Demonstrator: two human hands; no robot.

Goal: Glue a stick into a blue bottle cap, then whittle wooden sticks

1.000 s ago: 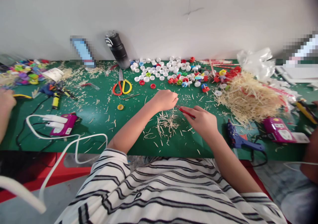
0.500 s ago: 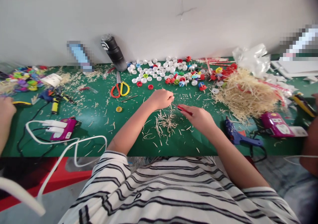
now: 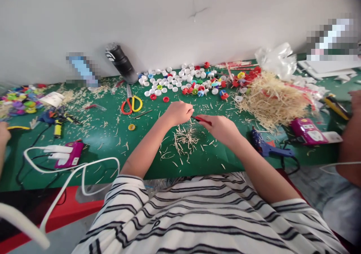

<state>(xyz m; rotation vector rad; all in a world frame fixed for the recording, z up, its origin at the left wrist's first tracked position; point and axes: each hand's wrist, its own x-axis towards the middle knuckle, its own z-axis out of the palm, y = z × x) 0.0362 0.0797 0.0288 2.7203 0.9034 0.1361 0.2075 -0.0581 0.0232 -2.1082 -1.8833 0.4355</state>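
Observation:
My left hand is closed in a pinch above the table, and what sits between its fingers is too small and hidden to make out. My right hand grips a red utility knife, its dark tip pointing left and reaching right beside the left fingertips. Below both hands lies a loose heap of pale wood slivers. Left of my left forearm are a yellow bottle cap and scissors with red and yellow handles.
White and coloured bottle caps spread along the back. At right are a straw-like stick pile, a blue glue gun and a purple power strip. A black bottle leans on the wall. Other people's arms flank me.
The knife in my right hand has come left, closing the gap to my left fingertips. My left hand stays pinched. The whole view has shifted and tilted slightly.

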